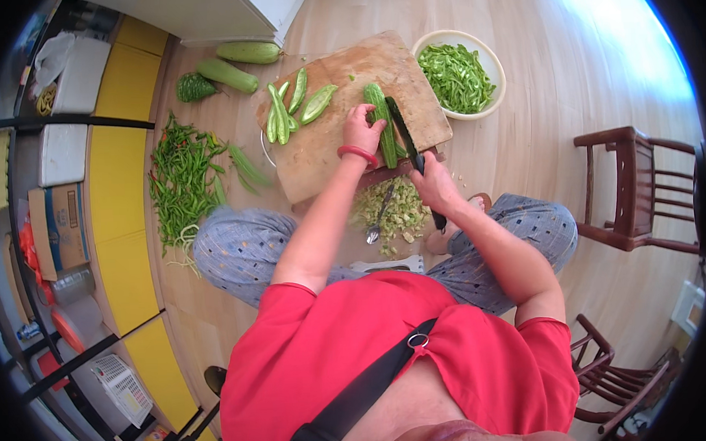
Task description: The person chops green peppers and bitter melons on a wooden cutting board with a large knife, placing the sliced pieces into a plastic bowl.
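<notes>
The knife is black, the gourd green, the shirt red, the trousers blue-grey (flecked with squares).

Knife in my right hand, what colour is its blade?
The knife blade looks black, seen best in the head view.

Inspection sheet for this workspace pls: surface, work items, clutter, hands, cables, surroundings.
Surface: wooden cutting board, partly bare.
Work items: long green gourd and split green pieces on board; black knife along gourd's right side.
Clutter: chilli pile on floor, left; pale-green scraps with spoon below board.
Hands: left hand, fingers on gourd; right hand grips knife.
Cables: nothing seen.
Surroundings: yellow-fronted cabinets left, wooden chairs right.
</notes>
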`<state>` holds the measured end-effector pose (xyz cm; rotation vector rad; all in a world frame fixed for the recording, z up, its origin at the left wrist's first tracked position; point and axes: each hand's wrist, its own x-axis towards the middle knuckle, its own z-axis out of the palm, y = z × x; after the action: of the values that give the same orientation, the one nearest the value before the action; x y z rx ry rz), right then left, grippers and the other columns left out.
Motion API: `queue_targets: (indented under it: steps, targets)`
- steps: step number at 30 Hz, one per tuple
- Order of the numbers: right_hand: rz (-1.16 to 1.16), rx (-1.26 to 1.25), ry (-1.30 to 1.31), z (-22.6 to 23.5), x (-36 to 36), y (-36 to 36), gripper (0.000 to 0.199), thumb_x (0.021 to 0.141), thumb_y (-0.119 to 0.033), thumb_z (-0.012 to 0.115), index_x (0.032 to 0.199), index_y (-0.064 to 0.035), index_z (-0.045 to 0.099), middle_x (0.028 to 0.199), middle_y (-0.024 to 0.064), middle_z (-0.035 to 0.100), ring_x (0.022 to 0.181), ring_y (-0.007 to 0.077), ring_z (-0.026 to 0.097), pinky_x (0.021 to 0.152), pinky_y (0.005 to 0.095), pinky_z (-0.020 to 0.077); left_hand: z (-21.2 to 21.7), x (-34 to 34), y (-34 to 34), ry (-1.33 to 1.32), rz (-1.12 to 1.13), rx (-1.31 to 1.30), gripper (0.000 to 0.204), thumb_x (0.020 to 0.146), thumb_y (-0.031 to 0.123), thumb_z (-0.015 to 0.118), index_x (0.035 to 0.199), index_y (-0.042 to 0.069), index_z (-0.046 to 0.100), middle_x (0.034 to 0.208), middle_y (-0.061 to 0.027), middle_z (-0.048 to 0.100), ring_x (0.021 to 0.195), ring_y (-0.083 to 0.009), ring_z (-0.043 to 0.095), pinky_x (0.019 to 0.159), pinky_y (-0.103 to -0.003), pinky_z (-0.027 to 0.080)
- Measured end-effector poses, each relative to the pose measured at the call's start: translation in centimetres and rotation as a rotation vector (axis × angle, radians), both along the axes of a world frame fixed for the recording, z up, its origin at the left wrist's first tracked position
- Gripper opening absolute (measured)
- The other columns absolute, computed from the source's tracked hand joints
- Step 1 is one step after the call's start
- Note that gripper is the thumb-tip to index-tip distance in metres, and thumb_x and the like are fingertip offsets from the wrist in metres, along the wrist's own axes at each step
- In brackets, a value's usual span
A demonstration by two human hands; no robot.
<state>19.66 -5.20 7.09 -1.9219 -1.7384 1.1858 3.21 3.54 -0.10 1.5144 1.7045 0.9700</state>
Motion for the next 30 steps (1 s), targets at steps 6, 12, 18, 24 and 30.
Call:
queue_targets:
  steps: [6,12,18,24,30]
  targets:
    - [0.038,-0.038,-0.055,-0.6,-0.5,-1.4,0.027,0.081,-0.018,0.052,0.094,0.0022,0.041,0.078,0.0296,0.058,0.077,0.0461,0.056,0.069,0.0517,0.0441,1.6,-0.5,-1.2,0.206,-0.171,0.235,0.047,0.072,0.009,0.066,0.116,0.004,0.051,0.120,-0.0146,0.046,0.107,-0.0326,0.049,0.091,-0.038,0.041]
    - [0.106,0.174,-0.159,0.3,0.8,0.8,0.026,0.083,-0.023,0.054,0.091,-0.0017,0.042,0.069,0.0257,0.058,0.068,0.0442,0.057,0.061,0.0508,0.0445,2.1,-1.4,-0.6,0.357,-0.293,0.251,0.046,0.075,0.016,0.064,0.118,0.005,0.050,0.122,-0.0144,0.045,0.107,-0.0326,0.049,0.090,-0.039,0.043]
    - [0.301,0.236,-0.357,1.2,0.6,4.1,0.022,0.084,-0.022,0.051,0.088,-0.0031,0.041,0.066,0.0226,0.058,0.063,0.0406,0.058,0.057,0.0503,0.0446,3.1,-1.3,0.1,0.382,-0.341,0.153,0.047,0.074,0.016,0.065,0.117,0.006,0.050,0.122,-0.0138,0.046,0.106,-0.0326,0.050,0.087,-0.040,0.044]
    - [0.351,0.217,-0.407,1.9,0.3,3.6,0.016,0.082,-0.017,0.048,0.087,-0.0027,0.042,0.065,0.0221,0.059,0.062,0.0396,0.059,0.057,0.0503,0.0452,1.4,-1.1,0.2,0.354,-0.321,0.157,0.047,0.075,0.016,0.065,0.118,0.005,0.050,0.123,-0.0155,0.045,0.104,-0.0340,0.051,0.087,-0.039,0.045]
    - [0.307,0.204,-0.396,0.1,-1.5,5.8,0.015,0.082,-0.016,0.046,0.086,-0.0018,0.043,0.068,0.0235,0.060,0.065,0.0402,0.059,0.059,0.0503,0.0457,2.1,-0.8,0.8,0.397,-0.365,0.031,0.044,0.074,0.015,0.066,0.114,0.002,0.052,0.123,-0.0170,0.043,0.099,-0.0347,0.054,0.084,-0.040,0.046]
